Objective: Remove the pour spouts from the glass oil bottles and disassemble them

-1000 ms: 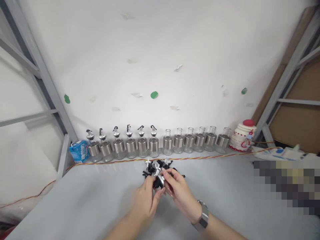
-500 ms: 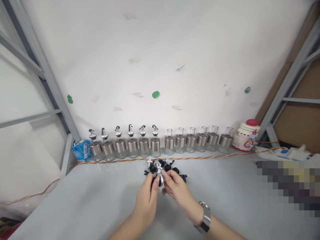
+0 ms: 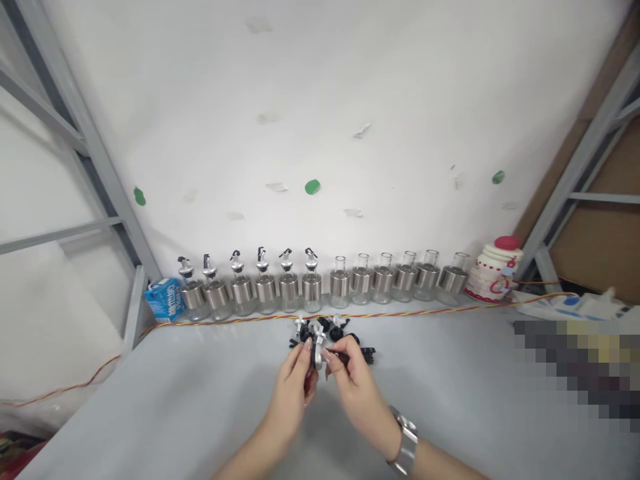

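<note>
My left hand point(image 3: 294, 381) is closed on a bottle pourer point(image 3: 319, 357) with a silver cap and a black underside. Facing it, my right hand point(image 3: 357, 387) has thumb and forefinger bent together, the tips at the pourer's right side. A dark sliver shows between those fingers; whether it is a held part or lies behind them, I cannot tell. Just beyond both hands lies a small pile of black parts point(image 3: 336, 333) and silver-white spout pieces point(image 3: 300, 325), partly hidden by the fingers.
Along the wall stand glass bottles with steel bands: several at left carry pourers point(image 3: 287, 260), several at right have open necks point(image 3: 387, 260). A blue carton point(image 3: 166, 300) and a white-and-red jar point(image 3: 493, 270) flank the row. A twisted wire point(image 3: 240, 320) crosses the grey table point(image 3: 175, 393).
The pourer has been turned in my left hand, so its silver side faces right. My right fingertips have shifted from its upper end to its right side.
</note>
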